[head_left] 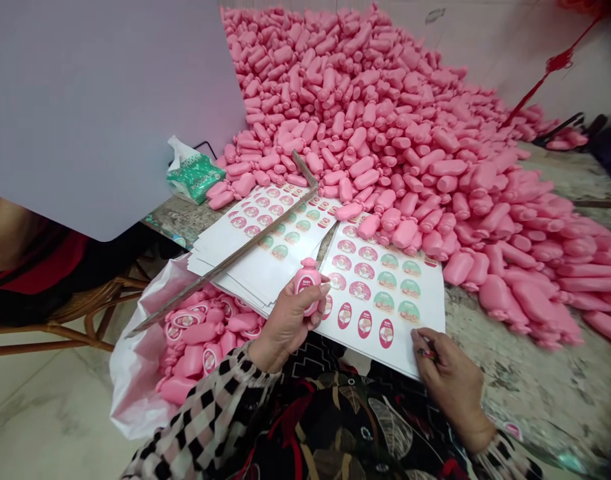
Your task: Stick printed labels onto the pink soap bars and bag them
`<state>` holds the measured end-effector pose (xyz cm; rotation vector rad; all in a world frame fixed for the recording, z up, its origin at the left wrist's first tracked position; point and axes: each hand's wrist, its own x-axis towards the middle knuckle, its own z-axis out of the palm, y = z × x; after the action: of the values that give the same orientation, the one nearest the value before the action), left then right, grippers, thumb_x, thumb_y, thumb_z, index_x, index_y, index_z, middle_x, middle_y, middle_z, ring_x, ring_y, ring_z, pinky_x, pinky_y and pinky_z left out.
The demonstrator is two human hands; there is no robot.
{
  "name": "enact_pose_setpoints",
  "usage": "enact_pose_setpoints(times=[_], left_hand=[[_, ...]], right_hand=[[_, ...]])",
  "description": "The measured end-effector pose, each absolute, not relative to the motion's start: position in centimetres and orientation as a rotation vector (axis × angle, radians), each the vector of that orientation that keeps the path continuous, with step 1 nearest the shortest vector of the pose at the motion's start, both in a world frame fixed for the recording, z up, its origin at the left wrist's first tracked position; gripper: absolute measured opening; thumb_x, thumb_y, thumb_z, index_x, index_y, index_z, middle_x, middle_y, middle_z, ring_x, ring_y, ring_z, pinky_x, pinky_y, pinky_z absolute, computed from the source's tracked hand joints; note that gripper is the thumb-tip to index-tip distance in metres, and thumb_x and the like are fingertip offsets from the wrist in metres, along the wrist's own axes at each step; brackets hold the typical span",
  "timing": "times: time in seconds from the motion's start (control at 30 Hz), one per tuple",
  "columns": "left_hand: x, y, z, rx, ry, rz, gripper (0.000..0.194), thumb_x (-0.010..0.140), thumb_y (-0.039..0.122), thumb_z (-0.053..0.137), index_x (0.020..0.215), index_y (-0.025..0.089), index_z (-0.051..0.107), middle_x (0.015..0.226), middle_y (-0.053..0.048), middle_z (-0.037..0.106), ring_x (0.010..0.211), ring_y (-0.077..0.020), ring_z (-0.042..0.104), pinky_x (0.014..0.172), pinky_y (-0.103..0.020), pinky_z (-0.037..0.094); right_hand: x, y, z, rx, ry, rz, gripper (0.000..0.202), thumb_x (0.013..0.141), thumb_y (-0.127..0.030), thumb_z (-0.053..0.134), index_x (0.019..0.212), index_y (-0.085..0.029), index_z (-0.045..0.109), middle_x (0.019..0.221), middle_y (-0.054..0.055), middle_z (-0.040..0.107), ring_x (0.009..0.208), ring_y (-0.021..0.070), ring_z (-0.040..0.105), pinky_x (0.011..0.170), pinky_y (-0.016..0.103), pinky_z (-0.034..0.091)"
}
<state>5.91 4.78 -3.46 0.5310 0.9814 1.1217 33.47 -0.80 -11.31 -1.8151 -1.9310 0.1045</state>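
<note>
My left hand [288, 320] is wrapped round a small pink bottle [308, 275], held upright, with an oval label on its front. The thumb lies across the label and covers part of it. At the right edge of a white sticker sheet [405, 350], my right hand [448, 377] is closed in a pinch. Between its fingers shows a bit of something dark and red, too small to name. Printed on the sheet are pink and green round-topped stickers and a row of red ovals. To its left lies a stack of similar sheets [220, 243].
Unlabelled pink bottles [365, 113] are heaped across the table [530, 387]. A long metal bar [235, 257] lies across the stacked sheets. Below left, a white sack [135, 360] holds labelled bottles. A green tissue pack [195, 175] and a large pale panel [110, 100] stand left, near another person's arm [5, 233].
</note>
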Motion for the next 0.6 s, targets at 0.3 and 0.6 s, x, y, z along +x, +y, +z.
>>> enact_pose_setpoints(times=[0.3, 0.6], left_hand=[[4.3, 5.7, -3.4, 0.546, 0.981, 1.245, 0.036, 0.080, 0.050, 0.055, 0.101, 0.022, 0.049, 0.047, 0.006, 0.051, 0.031, -0.0069, 0.039, 0.030, -0.014, 0.024], [0.6, 5.6, -3.5, 0.274, 0.822, 1.278, 0.060, 0.088, 0.060, 0.027, 0.120, 0.014, 0.047, 0.082, -0.014, 0.068, 0.068, -0.0235, 0.068, 0.060, -0.035, 0.055]], right_hand=[[33.9, -0.9, -11.6, -1.857, -1.928, 0.080, 0.036, 0.085, -0.049, 0.044, 0.093, -0.019, 0.064, 0.086, 0.004, 0.071, 0.069, 0.0173, 0.065, 0.055, 0.025, 0.046], [34.2, -0.8, -11.4, -1.995, -1.879, 0.120, 0.050, 0.081, -0.058, 0.039, 0.095, -0.018, 0.065, 0.086, 0.008, 0.072, 0.067, 0.0218, 0.066, 0.052, 0.028, 0.046]])
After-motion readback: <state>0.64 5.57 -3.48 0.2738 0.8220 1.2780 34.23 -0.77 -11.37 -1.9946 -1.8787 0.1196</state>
